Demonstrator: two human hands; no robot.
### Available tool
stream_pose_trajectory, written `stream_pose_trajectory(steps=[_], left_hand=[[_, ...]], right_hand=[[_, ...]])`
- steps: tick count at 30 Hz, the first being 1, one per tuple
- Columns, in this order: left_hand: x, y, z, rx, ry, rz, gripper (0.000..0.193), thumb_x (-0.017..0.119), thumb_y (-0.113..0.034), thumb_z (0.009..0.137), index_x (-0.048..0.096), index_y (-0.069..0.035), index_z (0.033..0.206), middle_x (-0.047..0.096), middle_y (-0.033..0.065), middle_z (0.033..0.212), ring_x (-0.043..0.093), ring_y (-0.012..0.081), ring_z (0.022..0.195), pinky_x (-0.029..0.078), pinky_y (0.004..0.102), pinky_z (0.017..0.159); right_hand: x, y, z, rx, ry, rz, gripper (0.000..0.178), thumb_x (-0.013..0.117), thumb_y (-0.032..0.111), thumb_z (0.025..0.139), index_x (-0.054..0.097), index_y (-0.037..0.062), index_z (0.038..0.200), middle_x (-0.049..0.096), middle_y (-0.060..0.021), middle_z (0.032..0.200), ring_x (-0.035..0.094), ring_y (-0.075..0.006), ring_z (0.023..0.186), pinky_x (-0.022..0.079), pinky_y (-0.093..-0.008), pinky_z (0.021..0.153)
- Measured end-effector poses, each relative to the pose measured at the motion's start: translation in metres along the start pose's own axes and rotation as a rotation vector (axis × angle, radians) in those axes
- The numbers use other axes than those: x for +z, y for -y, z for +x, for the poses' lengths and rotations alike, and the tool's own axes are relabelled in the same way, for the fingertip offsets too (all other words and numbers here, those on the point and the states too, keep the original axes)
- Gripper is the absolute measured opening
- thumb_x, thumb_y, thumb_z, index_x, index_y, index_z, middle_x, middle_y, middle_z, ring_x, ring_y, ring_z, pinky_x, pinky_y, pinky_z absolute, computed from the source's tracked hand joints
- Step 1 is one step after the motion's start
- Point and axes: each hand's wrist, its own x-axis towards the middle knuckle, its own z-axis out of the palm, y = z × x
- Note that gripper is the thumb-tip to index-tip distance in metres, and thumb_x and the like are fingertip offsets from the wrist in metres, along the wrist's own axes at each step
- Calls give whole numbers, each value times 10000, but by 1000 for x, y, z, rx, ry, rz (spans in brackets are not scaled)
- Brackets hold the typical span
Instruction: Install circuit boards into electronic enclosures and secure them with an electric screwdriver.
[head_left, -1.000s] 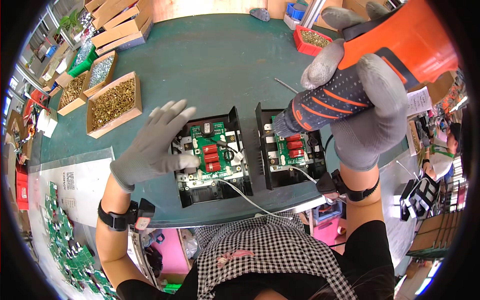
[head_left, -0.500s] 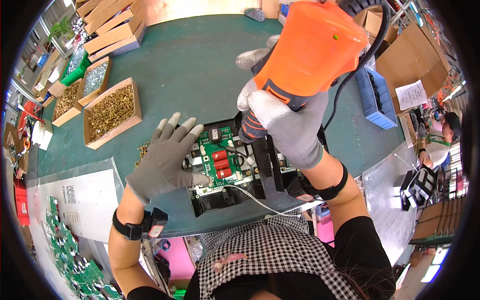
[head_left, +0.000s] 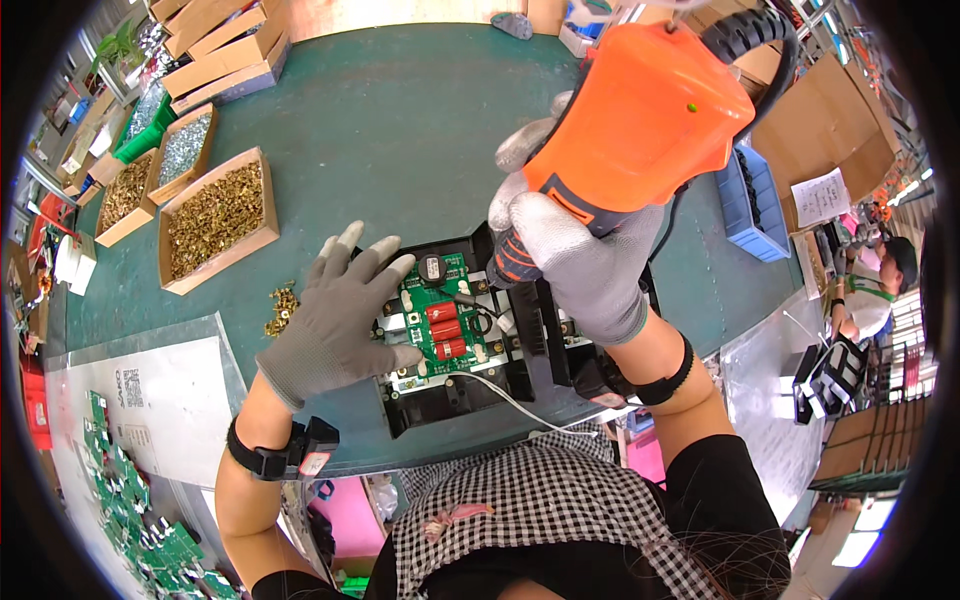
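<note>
the bulky orange-and-black power screwdriver [head_left: 640, 115], aimed a second ago into the right-hand black plastic housing [head_left: 548, 335], now points down at the left-hand black plastic housing [head_left: 440, 405], putting the work on this unit. the gray-gloved right hand [head_left: 585, 260] wraps its fingers around the tool; the gray-gloved left hand [head_left: 335, 325] is spread, grasping nothing, its thumb beside the green circuit board [head_left: 418, 320] inside that housing, right of its fingers.
</note>
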Motion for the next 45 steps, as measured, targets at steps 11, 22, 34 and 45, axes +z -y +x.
stream_pose_trajectory(steps=[11, 22, 34, 45], left_hand=[[0, -3, -1, -28, -5, -1, 884, 785, -383, 642, 447, -70, 1397, 393, 155, 1457, 219, 424, 1416, 168, 533, 1172], [1, -3, 1, -42, -10, -29, 865, 793, -329, 605, 485, -48, 1363, 407, 164, 1444, 240, 427, 1402, 216, 512, 1156], [4, -4, 0, -39, -59, -23, 759, 747, -350, 702, 487, -75, 1360, 421, 144, 1434, 269, 417, 1393, 196, 526, 1161], [-12, 40, 41, 201, 30, -652, 372, 576, -266, 890, 599, -65, 1202, 625, 179, 1146, 579, 354, 1037, 449, 412, 905]], right_hand=[[0, 14, 8, -131, 48, -33, 577, 527, -61, 743, 389, -27, 1302, 620, -227, 1117, 656, -219, 683, 549, -340, 609], [-6, 16, 6, -169, 161, -369, 608, 547, -85, 756, 347, -4, 1325, 622, -218, 1081, 654, -211, 691, 553, -338, 620], [4, 11, 7, -81, 62, -209, 559, 503, -77, 765, 364, -24, 1305, 624, -209, 1041, 640, -208, 662, 542, -340, 608], [65, 9, 17, -1, 130, 38, 442, 730, -9, 646, 580, 10, 1061, 653, -41, 952, 622, -108, 786, 512, -279, 690]])
